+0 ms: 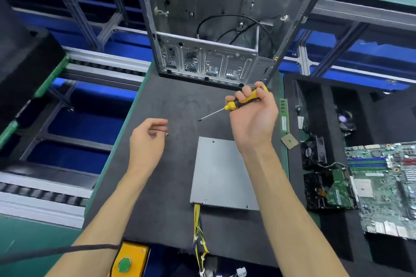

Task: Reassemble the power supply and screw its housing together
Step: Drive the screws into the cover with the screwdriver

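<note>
The grey metal power supply point(221, 173) lies flat on the dark mat, its yellow and black wires point(198, 229) trailing off the near edge. My right hand point(252, 117) hovers above its far end and grips a yellow-handled screwdriver point(238, 102), whose shaft points down-left toward the mat. To the left of the housing, my left hand point(147, 139) is raised with curled fingers and pinches a small screw point(166, 134) at the fingertips.
An empty computer case point(213, 29) stands at the mat's far edge. On the right, a black foam tray point(315, 220) holds a motherboard point(387, 186), a drive, fans and a RAM stick point(284, 114). A yellow button box point(129, 261) sits near me. Conveyor rails run left.
</note>
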Action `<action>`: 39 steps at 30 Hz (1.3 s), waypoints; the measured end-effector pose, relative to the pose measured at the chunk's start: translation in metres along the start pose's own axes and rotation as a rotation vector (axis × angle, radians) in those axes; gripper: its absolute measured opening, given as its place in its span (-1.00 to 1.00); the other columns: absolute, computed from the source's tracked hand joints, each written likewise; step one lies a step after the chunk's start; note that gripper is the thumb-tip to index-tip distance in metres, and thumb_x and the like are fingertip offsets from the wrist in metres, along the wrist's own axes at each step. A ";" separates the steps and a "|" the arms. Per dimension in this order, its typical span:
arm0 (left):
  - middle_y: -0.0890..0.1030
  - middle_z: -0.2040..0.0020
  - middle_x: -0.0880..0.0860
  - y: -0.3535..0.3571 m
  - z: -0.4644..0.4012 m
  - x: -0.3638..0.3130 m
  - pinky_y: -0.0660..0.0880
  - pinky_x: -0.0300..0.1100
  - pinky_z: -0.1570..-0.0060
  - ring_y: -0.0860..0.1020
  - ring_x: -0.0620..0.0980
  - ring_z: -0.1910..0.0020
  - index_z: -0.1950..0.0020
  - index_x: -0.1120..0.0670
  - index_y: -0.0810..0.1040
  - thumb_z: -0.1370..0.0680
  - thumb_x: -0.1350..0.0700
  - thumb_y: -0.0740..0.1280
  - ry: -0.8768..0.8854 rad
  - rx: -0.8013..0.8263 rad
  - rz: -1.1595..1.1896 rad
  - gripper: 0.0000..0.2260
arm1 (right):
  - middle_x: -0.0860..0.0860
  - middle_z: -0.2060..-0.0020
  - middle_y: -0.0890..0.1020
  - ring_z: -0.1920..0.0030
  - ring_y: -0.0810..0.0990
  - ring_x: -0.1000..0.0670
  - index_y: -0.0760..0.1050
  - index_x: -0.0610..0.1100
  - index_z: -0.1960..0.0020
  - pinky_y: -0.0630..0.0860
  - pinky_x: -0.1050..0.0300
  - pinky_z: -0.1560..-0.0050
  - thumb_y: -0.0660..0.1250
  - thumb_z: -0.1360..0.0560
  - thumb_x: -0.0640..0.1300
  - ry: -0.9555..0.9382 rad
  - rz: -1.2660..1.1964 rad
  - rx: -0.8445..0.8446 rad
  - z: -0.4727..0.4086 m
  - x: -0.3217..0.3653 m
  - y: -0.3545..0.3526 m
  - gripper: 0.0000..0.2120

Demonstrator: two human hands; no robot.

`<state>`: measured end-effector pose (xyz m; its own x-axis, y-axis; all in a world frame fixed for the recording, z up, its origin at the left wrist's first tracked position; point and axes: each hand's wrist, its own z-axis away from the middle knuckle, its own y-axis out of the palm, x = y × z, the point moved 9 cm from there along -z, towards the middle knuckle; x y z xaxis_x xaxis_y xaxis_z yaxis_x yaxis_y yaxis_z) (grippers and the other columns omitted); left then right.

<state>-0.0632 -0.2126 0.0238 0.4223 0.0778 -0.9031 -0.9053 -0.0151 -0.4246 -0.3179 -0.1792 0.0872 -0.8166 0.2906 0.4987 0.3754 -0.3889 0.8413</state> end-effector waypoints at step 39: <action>0.63 0.30 -0.10 0.012 -0.042 0.032 0.48 -0.34 0.16 0.57 -0.24 0.25 0.15 -0.05 0.58 -0.49 0.29 0.34 -0.019 0.152 -0.305 -0.78 | 0.03 0.36 0.22 0.40 0.19 0.02 0.36 -0.12 0.11 0.23 0.14 0.28 0.04 -0.54 -0.24 0.111 -0.126 -0.138 -0.027 -0.044 -0.007 -0.86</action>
<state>-0.0586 -0.2521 -0.0124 0.6748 0.0742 -0.7343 -0.7348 0.1604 -0.6591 -0.2966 -0.2129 0.0538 -0.8995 0.2491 0.3590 0.2101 -0.4739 0.8552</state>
